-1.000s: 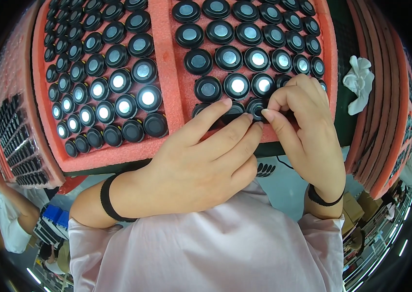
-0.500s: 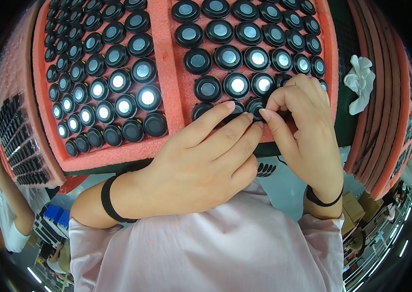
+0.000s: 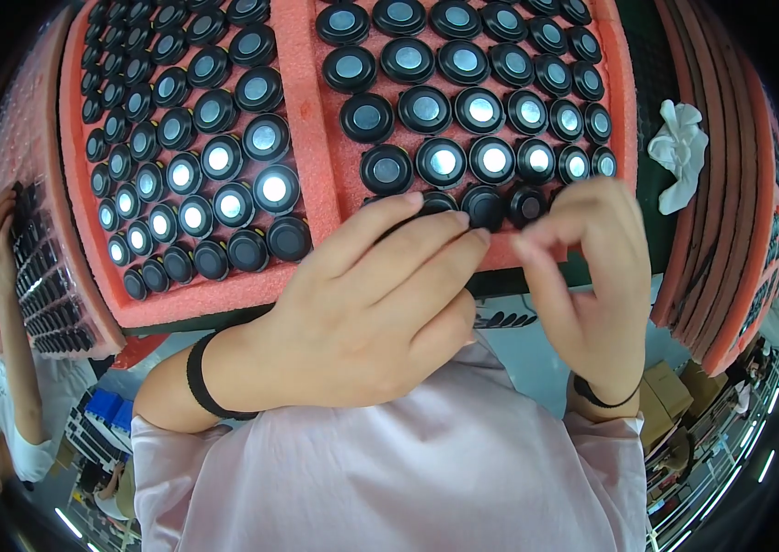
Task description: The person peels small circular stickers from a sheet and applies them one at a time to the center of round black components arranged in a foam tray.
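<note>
Here, head view: a pink foam tray (image 3: pixel 214 306) carries rows of round black discs on both sides of its raised divider (image 3: pixel 300 101).
Plain black disc: this one (image 3: pixel 482 208) sits in the row along the tray's near edge, right of the divider, just beyond the fingertips of the left hand (image 3: pixel 366 304).
Dark-centred disc: it (image 3: pixel 527 205) is next in that row, toward the tray's near right corner, forward of the pinch of the right hand (image 3: pixel 596 267) and nearer to that hand than to the other.
Axis: the discs are round, so no long axis; their row follows the near edge.
Left grip: fingers outstretched over the near row, clasping nothing; whether they press on the discs is hard to tell.
Right grip: thumb and forefinger close together at the near edge, blurred; I cannot tell whether anything is between them.
Silver-centred discs: they (image 3: pixel 492 160) fill the next row back.
White tissue: crumpled (image 3: pixel 679 152), beyond the tray's right edge.
Writing: none legible on discs or foam.
</note>
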`<state>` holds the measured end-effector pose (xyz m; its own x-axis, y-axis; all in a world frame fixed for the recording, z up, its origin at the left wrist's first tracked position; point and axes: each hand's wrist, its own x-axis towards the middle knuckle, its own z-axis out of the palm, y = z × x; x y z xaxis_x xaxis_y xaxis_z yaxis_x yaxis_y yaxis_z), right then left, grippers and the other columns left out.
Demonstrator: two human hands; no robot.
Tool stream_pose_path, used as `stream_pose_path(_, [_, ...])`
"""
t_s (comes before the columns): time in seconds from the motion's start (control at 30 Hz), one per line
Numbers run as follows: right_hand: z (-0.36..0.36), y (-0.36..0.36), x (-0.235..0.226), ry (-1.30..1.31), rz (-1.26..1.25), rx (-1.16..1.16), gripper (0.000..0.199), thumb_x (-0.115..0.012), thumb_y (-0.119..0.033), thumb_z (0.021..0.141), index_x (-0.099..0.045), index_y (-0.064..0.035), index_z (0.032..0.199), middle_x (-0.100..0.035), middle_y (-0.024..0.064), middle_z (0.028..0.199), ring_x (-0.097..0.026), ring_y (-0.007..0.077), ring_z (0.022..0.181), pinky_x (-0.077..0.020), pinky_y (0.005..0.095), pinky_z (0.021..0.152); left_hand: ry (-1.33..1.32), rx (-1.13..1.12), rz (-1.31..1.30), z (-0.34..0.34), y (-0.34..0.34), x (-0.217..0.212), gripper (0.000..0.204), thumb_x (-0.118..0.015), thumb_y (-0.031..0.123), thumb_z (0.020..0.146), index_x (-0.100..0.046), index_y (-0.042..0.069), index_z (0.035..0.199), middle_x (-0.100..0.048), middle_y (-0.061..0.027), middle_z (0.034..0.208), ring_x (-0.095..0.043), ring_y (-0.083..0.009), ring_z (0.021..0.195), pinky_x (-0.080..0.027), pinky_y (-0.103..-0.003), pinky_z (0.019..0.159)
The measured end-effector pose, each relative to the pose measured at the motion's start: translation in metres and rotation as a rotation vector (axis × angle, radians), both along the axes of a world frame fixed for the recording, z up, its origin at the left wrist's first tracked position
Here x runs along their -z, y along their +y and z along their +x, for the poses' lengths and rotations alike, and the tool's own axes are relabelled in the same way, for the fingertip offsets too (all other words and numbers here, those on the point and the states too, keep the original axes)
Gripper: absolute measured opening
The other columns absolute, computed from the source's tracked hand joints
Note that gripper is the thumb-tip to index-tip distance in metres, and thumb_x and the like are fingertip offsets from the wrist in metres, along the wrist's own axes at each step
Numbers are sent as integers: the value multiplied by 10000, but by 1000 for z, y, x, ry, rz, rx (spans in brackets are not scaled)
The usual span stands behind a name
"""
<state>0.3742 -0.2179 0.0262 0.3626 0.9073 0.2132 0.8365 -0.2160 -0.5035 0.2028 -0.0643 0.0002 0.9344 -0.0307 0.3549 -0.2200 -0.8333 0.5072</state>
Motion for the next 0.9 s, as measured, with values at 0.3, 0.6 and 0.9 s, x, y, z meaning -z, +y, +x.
stream_pose_path(0.3, [-20,-29,-1,442,-50,-83,355,-912,-119,732,-669,-40,978,-699,89,940,-659,286,839,-498,392,762,-32,-43,16,-8,8,-7,261,-728,303,877,-747,62,975,-541,-19,792,-592,-218,758,-517,-511,910])
stream_pose_path(0.6, [-19,-18,-2,443,2,-156,366,-910,-105,707,-671,-50,979,-697,89,946,-658,301,844,-501,423,758,-44,-15,90,-12,5,-9,234,-761,282,853,-746,80,970,-453,24,688,-552,-189,698,-513,-491,914])
stream_pose_path(0.9, [-18,-15,-11,385,-59,-180,373,-871,-26,626,-652,-80,924,-599,56,941,-581,287,858,-430,414,765,-86,17,145,-12,3,-9,186,-764,223,818,-737,93,949,-443,34,685,-541,-173,699,-513,-470,914])
